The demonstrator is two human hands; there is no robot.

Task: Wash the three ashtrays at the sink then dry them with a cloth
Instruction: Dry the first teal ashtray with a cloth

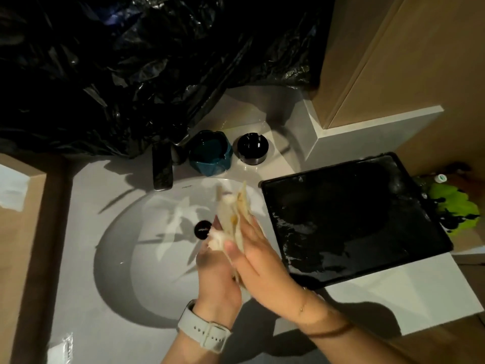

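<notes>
Over the white sink basin (123, 245) both hands hold a pale cream ashtray (237, 206) on edge, with white foam on its lower end. My left hand (215, 274), with a white watch on the wrist, grips it from the left. My right hand (258, 254) lies against its right side with straight fingers, thumb across the near face. On the ledge behind the basin stand a teal faceted ashtray (210, 153) and a round black ashtray (252, 148) with a metal base. No drying cloth that I can make out.
A black faucet (162, 166) juts over the basin's back rim, and the black drain plug (202, 229) sits mid-basin. A wet black tray (351, 219) covers the counter on the right. Black plastic sheeting (147, 69) hangs behind. A green item (456, 206) lies far right.
</notes>
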